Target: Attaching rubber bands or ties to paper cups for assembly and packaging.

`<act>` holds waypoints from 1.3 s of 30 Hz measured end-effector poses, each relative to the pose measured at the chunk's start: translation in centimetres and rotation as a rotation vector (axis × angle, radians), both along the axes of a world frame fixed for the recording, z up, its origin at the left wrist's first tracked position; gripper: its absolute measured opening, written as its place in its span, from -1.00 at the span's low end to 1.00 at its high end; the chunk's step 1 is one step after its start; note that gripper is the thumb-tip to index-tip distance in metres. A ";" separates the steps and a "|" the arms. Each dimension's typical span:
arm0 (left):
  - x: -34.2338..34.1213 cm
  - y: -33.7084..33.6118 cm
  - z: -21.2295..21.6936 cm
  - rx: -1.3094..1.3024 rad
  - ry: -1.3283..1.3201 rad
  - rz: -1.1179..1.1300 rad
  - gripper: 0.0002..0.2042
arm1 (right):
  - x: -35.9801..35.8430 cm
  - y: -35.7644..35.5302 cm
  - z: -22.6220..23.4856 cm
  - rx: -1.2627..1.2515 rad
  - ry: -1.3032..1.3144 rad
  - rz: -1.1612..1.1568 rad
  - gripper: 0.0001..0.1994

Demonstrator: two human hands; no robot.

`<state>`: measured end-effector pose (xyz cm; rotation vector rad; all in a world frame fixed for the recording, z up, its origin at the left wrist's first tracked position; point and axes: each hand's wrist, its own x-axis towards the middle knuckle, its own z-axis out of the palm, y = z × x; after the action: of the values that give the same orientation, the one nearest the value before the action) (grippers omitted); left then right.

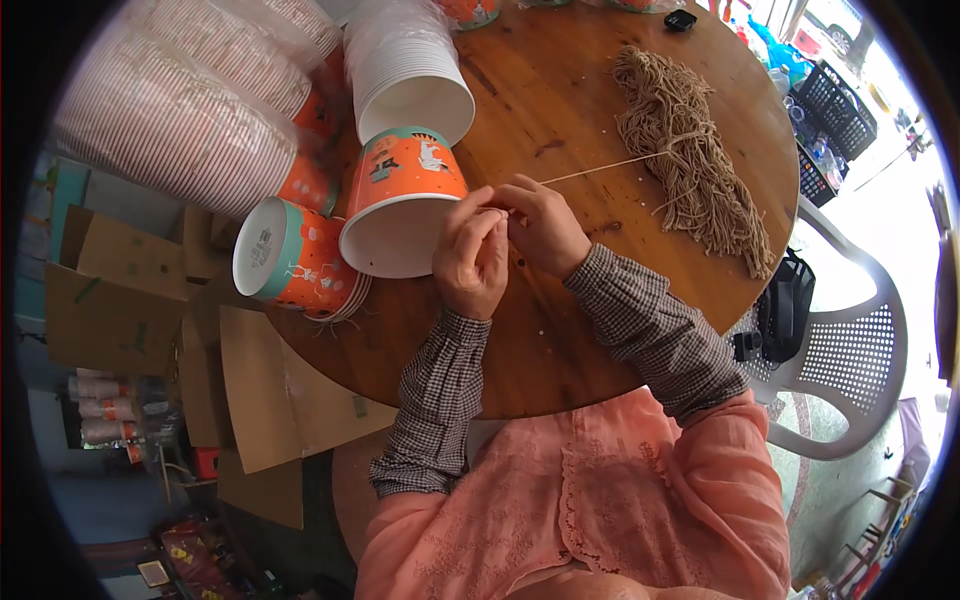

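Note:
My left hand [472, 258] and my right hand [545, 226] meet fingertip to fingertip beside an orange paper bucket [413, 165]. Both are closed in a pinch on a thin beige string [600, 168], mostly hidden at the fingertips. From my right hand it stretches taut to a thick bundle of beige strings [690, 160] on the table. The bucket lies tilted, its white mouth facing me, with my left fingers right by its rim. To its left, several nested orange and teal buckets [305, 258] lie on their side, with string ends hanging from their rims.
The round wooden table [540, 90] carries stacked white-rimmed buckets [415, 95] and plastic-wrapped stacks [190, 125] at the left. Opened cardboard boxes [285, 395] stand below its left edge. A grey plastic chair [850, 340] with a black bag [787, 305] is at the right.

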<state>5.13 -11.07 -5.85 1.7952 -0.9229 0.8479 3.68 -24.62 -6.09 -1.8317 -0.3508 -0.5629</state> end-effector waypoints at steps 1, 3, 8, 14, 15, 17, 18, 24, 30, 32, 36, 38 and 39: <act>0.1 -0.1 0.0 -0.028 0.065 -0.061 -0.92 | 0.0 -0.3 0.3 -0.044 0.040 -0.008 -0.83; 0.5 0.2 0.0 -0.054 0.106 -0.069 -0.91 | -0.4 -0.8 1.2 -0.089 0.079 -0.010 -0.86; 1.1 0.2 -0.8 -0.169 0.217 -0.017 -0.89 | -1.4 -2.1 1.3 -0.089 0.157 -0.107 -0.87; 0.8 -0.1 -1.2 -0.323 0.419 -0.121 -0.87 | -2.3 -1.7 2.1 -0.301 -0.084 -0.120 -0.92; 0.7 -0.1 -0.9 -0.240 0.375 -0.118 -0.86 | -2.4 -1.7 2.2 -0.342 -0.162 -0.139 -0.91; 0.6 -0.2 -0.9 -0.193 0.348 -0.118 -0.85 | -2.5 -1.9 2.1 -0.362 -0.158 -0.137 -0.88; 0.6 -0.1 -0.8 -0.148 0.319 -0.116 -0.83 | -2.5 -2.0 2.1 -0.383 -0.156 -0.133 -0.85; 0.8 -0.5 -1.0 -0.074 0.314 -0.159 -0.82 | -2.6 -1.9 2.4 -0.350 -0.147 -0.117 -0.81; 0.9 -0.3 -0.9 -0.105 0.495 -0.167 -0.88 | -1.8 -2.5 2.5 -0.142 -0.178 -0.171 -0.84; 0.8 -0.2 -1.0 -0.168 0.565 -0.218 -0.89 | -1.7 -2.8 2.7 0.020 -0.154 -0.171 -0.85; 0.5 0.1 -0.5 -0.295 0.718 -0.333 -0.84 | -2.3 -4.5 4.3 0.259 0.353 -0.032 -0.87; 0.5 0.1 -0.3 -0.311 0.731 -0.360 -0.83 | -1.7 -5.0 3.5 0.041 0.171 -0.041 -0.86; 0.6 0.1 -0.3 -0.328 0.744 -0.385 -0.81 | -1.7 -5.0 3.5 0.040 0.171 -0.043 -0.86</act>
<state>5.69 -10.98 -6.15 1.4058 -0.5597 0.0483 1.97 -29.66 -2.60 -1.8374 -0.1842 -0.4359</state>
